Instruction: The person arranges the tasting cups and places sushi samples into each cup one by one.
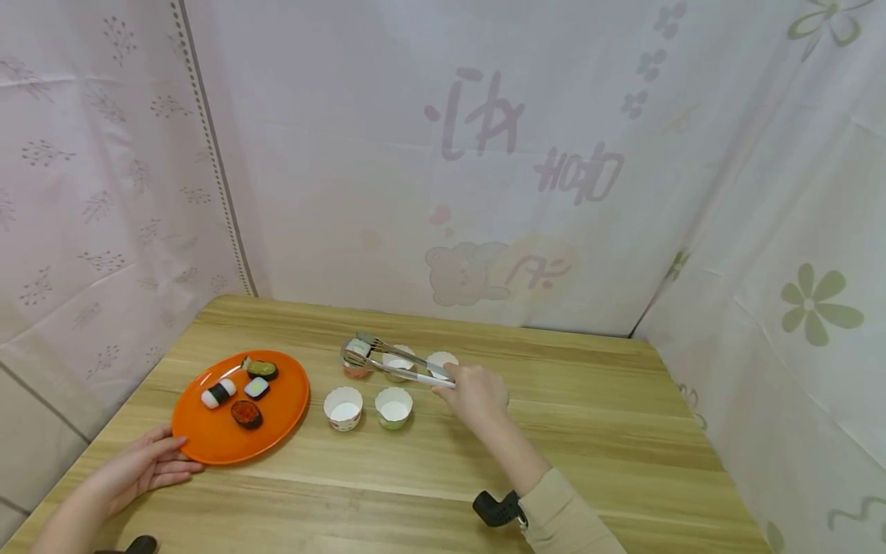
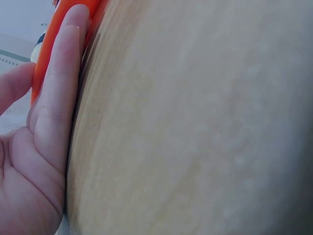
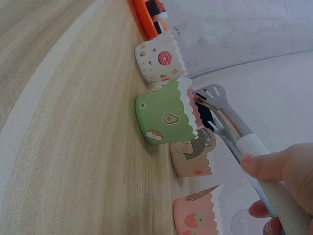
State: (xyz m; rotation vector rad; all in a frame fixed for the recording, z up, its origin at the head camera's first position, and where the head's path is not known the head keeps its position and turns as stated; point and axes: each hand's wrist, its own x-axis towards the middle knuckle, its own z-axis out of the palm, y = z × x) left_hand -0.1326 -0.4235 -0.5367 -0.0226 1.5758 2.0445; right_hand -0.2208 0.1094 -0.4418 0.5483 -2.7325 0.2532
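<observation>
Metal tongs (image 1: 415, 376) lie in the right hand (image 1: 477, 392), its grip narrowed on their pale handles; the slotted tips stand at the mouth of the rear-left paper cup (image 1: 356, 372). A dark piece (image 3: 204, 114) shows there; whether it is pinched, I cannot tell. The tongs look light, stiff and springy, best held by the handles; the cup seems flimsy. Two rear cups (image 1: 443, 362) stand beneath the shafts, two front cups (image 1: 394, 412) nearer. Leftward on the bench (image 1: 588, 431), the left hand (image 1: 141, 469) pinches the orange plate (image 1: 277, 419) bearing four sushi pieces (image 1: 246, 414).

Left hand (image 1: 151, 466) at an orange plate (image 1: 287, 419) of sushi (image 1: 246, 415); right hand (image 1: 477, 398) with tongs (image 1: 408, 375) above small cups (image 1: 394, 408)
</observation>
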